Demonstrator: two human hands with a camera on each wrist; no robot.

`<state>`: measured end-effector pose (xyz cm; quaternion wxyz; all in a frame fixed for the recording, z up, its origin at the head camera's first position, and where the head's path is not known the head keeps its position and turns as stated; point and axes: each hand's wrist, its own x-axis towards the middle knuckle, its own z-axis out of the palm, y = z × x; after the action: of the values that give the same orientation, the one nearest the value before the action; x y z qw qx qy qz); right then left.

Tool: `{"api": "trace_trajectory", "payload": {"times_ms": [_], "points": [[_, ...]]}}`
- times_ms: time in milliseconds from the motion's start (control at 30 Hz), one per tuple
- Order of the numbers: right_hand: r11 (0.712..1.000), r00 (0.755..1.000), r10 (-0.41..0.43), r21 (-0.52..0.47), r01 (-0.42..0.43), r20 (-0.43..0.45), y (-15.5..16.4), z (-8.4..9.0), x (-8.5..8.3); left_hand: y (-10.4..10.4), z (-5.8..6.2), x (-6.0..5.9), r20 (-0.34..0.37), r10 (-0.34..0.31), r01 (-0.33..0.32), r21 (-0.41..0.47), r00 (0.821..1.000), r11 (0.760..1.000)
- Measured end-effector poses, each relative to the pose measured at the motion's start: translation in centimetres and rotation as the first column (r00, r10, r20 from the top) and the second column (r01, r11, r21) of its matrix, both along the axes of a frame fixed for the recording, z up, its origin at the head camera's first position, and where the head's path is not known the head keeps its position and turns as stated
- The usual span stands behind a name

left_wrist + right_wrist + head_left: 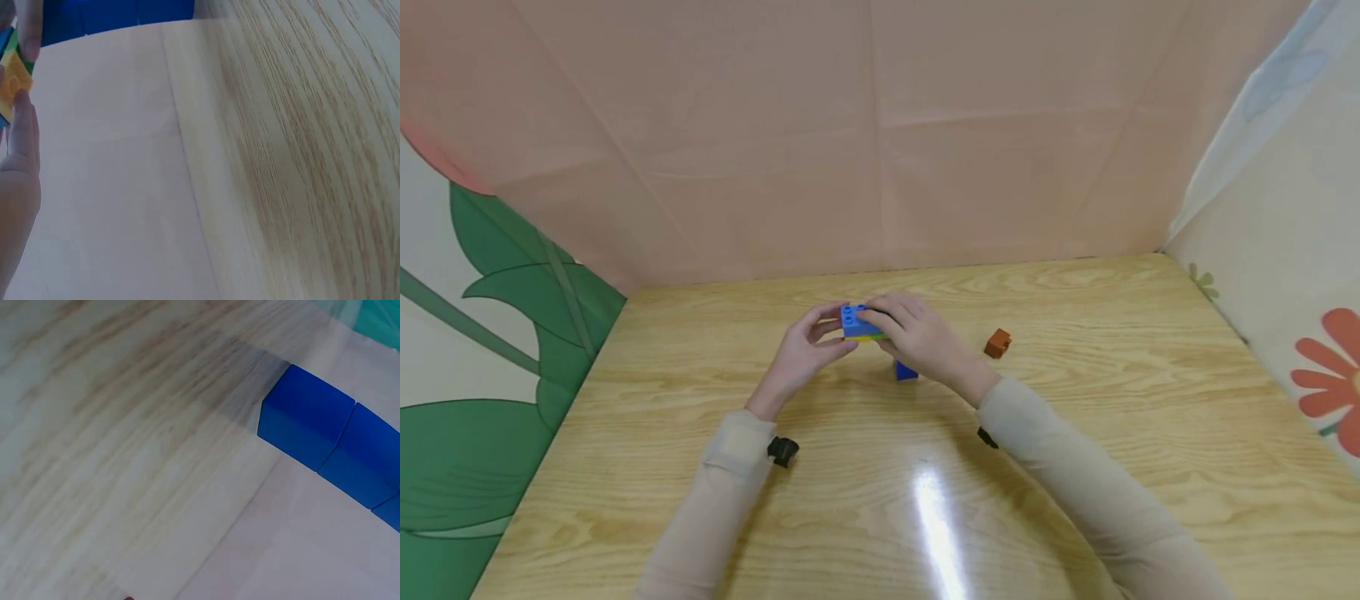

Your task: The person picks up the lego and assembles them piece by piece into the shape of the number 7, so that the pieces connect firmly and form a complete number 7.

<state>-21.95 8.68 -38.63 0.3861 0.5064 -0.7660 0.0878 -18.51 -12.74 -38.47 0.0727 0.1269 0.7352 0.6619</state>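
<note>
Above the table in the head view, both hands hold a small assembly of toy building bricks (862, 325), with a light blue studded brick on top and yellow and green below. My left hand (799, 357) pinches its left end between thumb and fingers. On the right end, the fingers of my right hand (922, 340) curl over the top and hide part of it. A yellow brick (15, 78) of the assembly shows at the left wrist view's edge, with fingers touching it. Below the right hand, a dark blue column of blocks (906, 371) stands on the table, partly covered.
An orange-brown brick (997, 343) lies on the wooden table (850, 508), to the right of the right hand. In the right wrist view the blue column (312, 419) shows joints between its blocks. A pinkish sheet (880, 167) hangs behind the table; patterned panels flank it.
</note>
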Motion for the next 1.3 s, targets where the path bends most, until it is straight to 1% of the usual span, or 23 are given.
{"api": "trace_trajectory", "payload": {"times_ms": [200,300,400,467,533,567,600,633,667,700,733,800,833,867,900,933,967,1000,1033,1067,1133,1300], "points": [[0.998,1.000,0.000,-0.060,0.001,0.001,0.0,-0.3,-0.1,0.7,-0.1,0.2,-0.053,0.018,-0.016,0.021,0.998,1.000],[0.996,1.000,-0.006,-0.085,0.006,0.001,0.0,-0.4,-0.1,1.2,-0.1,0.3,-0.070,0.038,-0.037,0.014,0.997,0.999],[0.995,1.000,-0.010,-0.104,0.010,0.002,0.0,-0.5,-0.2,1.9,0.0,0.4,-0.099,0.094,-0.098,-0.028,0.991,0.995],[0.994,1.000,-0.011,-0.109,0.011,0.002,-0.1,-0.5,-0.3,2.4,0.0,0.5,-0.155,0.136,-0.150,-0.078,0.979,0.986],[0.994,1.000,-0.014,-0.106,0.014,0.000,-0.1,-0.6,-0.3,2.7,-0.1,0.5,-0.252,0.163,-0.202,-0.137,0.954,0.970],[0.994,1.000,-0.015,-0.105,0.014,-0.001,-0.1,-0.6,-0.3,2.8,-0.2,0.5,-0.308,0.164,-0.223,-0.167,0.937,0.960],[0.994,1.000,-0.014,-0.104,0.014,-0.002,-0.1,-0.6,-0.3,2.9,-0.3,0.5,-0.374,0.157,-0.245,-0.200,0.914,0.949],[0.995,1.000,-0.015,-0.103,0.014,-0.003,-0.2,-0.6,-0.3,2.9,-0.5,0.5,-0.445,0.144,-0.272,-0.237,0.884,0.933],[0.995,1.000,-0.015,-0.103,0.014,-0.004,-0.2,-0.5,-0.2,2.8,-0.7,0.5,-0.513,0.125,-0.298,-0.271,0.849,0.915],[0.994,1.000,-0.014,-0.105,0.013,-0.004,-0.2,-0.5,-0.2,2.8,-0.8,0.5,-0.580,0.098,-0.326,-0.304,0.809,0.895],[0.994,1.000,-0.013,-0.109,0.012,-0.004,-0.2,-0.5,-0.2,2.8,-1.0,0.5,-0.644,0.067,-0.358,-0.332,0.762,0.873],[0.993,1.000,-0.011,-0.119,0.011,-0.001,-0.2,-0.5,-0.2,2.6,-1.2,0.4,-0.760,0.002,-0.443,-0.377,0.650,0.813],[0.992,1.000,-0.010,-0.122,0.010,0.000,-0.2,-0.6,-0.1,2.5,-1.3,0.3,-0.807,-0.032,-0.488,-0.389,0.590,0.781],[0.992,1.000,-0.009,-0.126,0.009,0.001,-0.2,-0.6,-0.1,2.4,-1.4,0.2,-0.843,-0.066,-0.527,-0.393,0.534,0.753],[0.991,1.000,-0.009,-0.130,0.009,0.003,-0.2,-0.6,-0.1,2.3,-1.5,0.1,-0.870,-0.100,-0.563,-0.396,0.483,0.725],[0.991,1.000,-0.009,-0.135,0.009,0.002,-0.3,-0.6,-0.1,2.2,-1.5,0.1,-0.890,-0.133,-0.595,-0.396,0.436,0.699],[0.990,1.000,-0.009,-0.139,0.009,0.001,-0.2,-0.7,-0.1,2.1,-1.5,0.0,-0.903,-0.163,-0.618,-0.395,0.398,0.679],[0.990,1.000,-0.009,-0.142,0.008,0.000,-0.2,-0.7,-0.1,2.0,-1.5,-0.1,-0.909,-0.187,-0.627,-0.395,0.372,0.672],[0.989,1.000,-0.007,-0.146,0.007,0.000,-0.2,-0.8,-0.1,1.9,-1.5,-0.1,-0.913,-0.207,-0.636,-0.394,0.350,0.663],[0.989,1.000,-0.007,-0.149,0.007,0.000,-0.2,-0.9,-0.1,1.8,-1.5,-0.2,-0.914,-0.223,-0.636,-0.397,0.338,0.661],[0.987,1.000,0.003,-0.158,-0.002,0.009,-0.1,-0.9,-0.2,1.8,-1.5,-0.3,-0.915,-0.244,-0.634,-0.399,0.321,0.663],[0.985,0.999,0.029,-0.169,-0.023,0.034,0.1,-1.0,-0.3,1.7,-1.3,-0.4,-0.918,-0.262,-0.631,-0.396,0.299,0.667]]}}
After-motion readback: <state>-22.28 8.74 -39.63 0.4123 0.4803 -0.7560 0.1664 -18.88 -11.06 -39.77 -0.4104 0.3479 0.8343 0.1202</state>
